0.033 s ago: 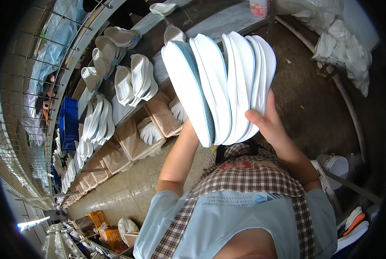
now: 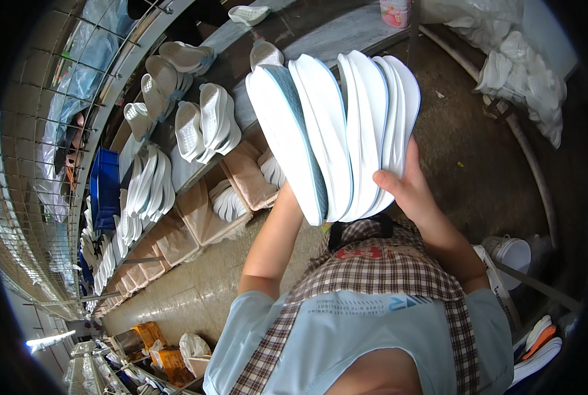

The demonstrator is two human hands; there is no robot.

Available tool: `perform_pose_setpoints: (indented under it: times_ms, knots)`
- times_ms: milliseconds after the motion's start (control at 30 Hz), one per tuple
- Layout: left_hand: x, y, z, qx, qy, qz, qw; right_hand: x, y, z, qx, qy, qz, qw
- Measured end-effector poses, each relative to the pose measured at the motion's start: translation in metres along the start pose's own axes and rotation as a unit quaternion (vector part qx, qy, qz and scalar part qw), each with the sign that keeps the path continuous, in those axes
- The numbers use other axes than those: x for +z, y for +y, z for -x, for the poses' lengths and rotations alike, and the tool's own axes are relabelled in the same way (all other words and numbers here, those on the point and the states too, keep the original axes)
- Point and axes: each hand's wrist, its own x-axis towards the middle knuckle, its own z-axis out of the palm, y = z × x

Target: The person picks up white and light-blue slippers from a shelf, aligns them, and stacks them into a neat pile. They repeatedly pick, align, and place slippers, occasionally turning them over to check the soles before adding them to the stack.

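We held a stack of white shoe soles (image 2: 336, 131) upright before our chest, over the floor. Our right hand (image 2: 409, 187) clamped its right side, thumb across the front. Our left hand was hidden behind the stack, its grip impossible to tell. White shoes (image 2: 208, 125) lay on the shelf (image 2: 241, 105) to our left.

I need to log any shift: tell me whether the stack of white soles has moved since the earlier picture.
No. The stack of white soles sits at the same spot against the shelf edge, with the right hand on it as before.
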Motion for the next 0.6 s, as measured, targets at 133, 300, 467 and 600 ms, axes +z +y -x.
perform_pose_setpoints:
  times_ms: [133, 300, 467, 600]
  knots:
    - [-0.005, -0.001, -0.005, 0.01, 0.002, 0.007, 1.0, -0.003, 0.004, 0.001, 0.019, -0.003, 0.007, 1.0]
    - [-0.02, -0.006, -0.011, 0.031, 0.002, 0.025, 0.999, -0.004, 0.001, 0.001, 0.007, -0.027, -0.018, 0.999]
    - [-0.036, -0.013, -0.02, 0.062, 0.006, 0.046, 0.997, -0.005, 0.0, 0.001, 0.011, -0.01, -0.043, 0.999]
    - [-0.045, -0.018, -0.025, 0.077, 0.008, 0.066, 0.995, -0.011, 0.007, 0.0, 0.01, -0.004, 0.02, 1.0]
